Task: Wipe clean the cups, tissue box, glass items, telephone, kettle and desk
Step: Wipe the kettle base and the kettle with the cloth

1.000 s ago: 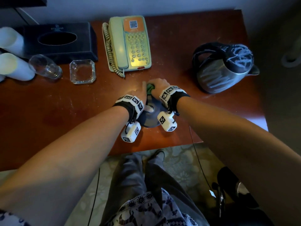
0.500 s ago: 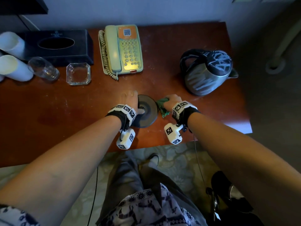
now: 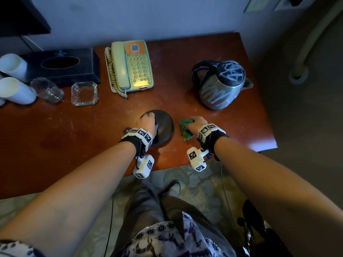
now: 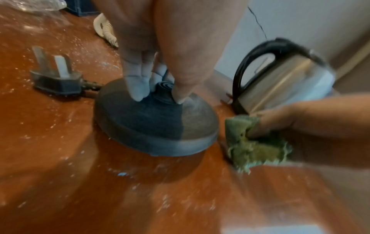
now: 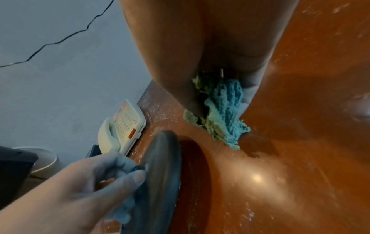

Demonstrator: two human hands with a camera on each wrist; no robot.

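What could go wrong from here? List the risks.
1. The left hand pinches only the kettle base's small centre knob; it may slip.
2. Its plug lies loose on the desk and could snag.
3. The right hand's cloth wipes near the kettle; a wide stroke might knock it.

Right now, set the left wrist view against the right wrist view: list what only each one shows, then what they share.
Only the left wrist view shows the power plug lying on the desk and the steel kettle standing behind the base. Only the right wrist view shows the telephone and a thin cable running across the wall. Both show the left hand pinching the centre knob of the round kettle base, and the right hand gripping the green cloth against the dusty desk.
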